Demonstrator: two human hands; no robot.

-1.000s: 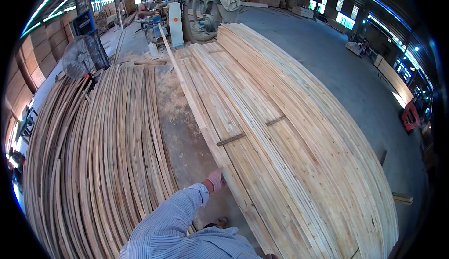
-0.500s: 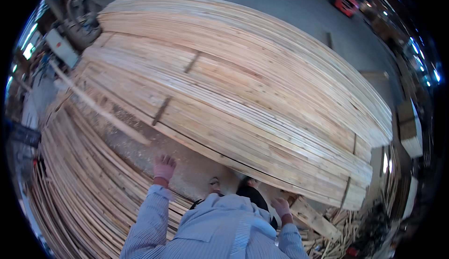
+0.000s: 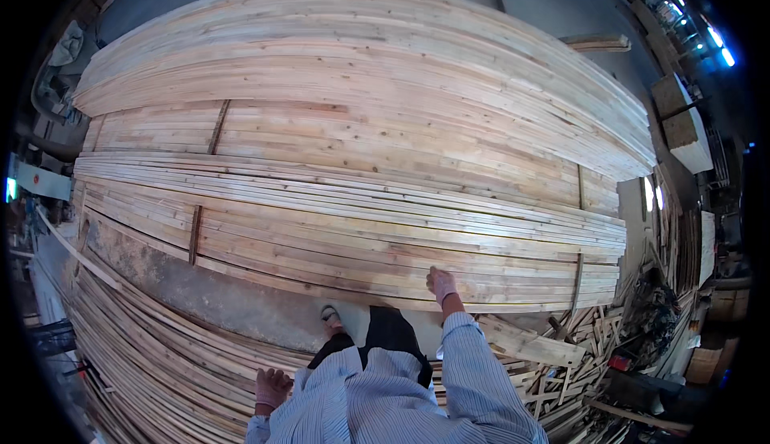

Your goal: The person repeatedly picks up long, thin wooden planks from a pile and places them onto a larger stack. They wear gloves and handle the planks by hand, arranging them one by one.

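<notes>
My right hand (image 3: 440,284), in what looks like a pale glove, reaches forward over the near edge of a wide stack of planed boards (image 3: 337,255). Its fingers are slightly bent and hold nothing that I can see; whether they touch the wood I cannot tell. Low and close to my body, my left hand (image 3: 273,388) has loosely curled fingers, somewhat apart, with nothing visible in them. It is nearest to a pile of long thin strips (image 3: 176,356) at the lower left.
Dark spacer sticks (image 3: 195,235) cross the near boards. Behind rises a higher board stack (image 3: 361,67). My foot (image 3: 330,316) is on the narrow floor strip (image 3: 249,304) between the piles. Scrap wood (image 3: 553,392) lies jumbled at the right, near a loose plank (image 3: 529,341).
My view has turned and shifted rightward along the stack. My right hand has moved forward over the boards, while my left has drawn back toward my body.
</notes>
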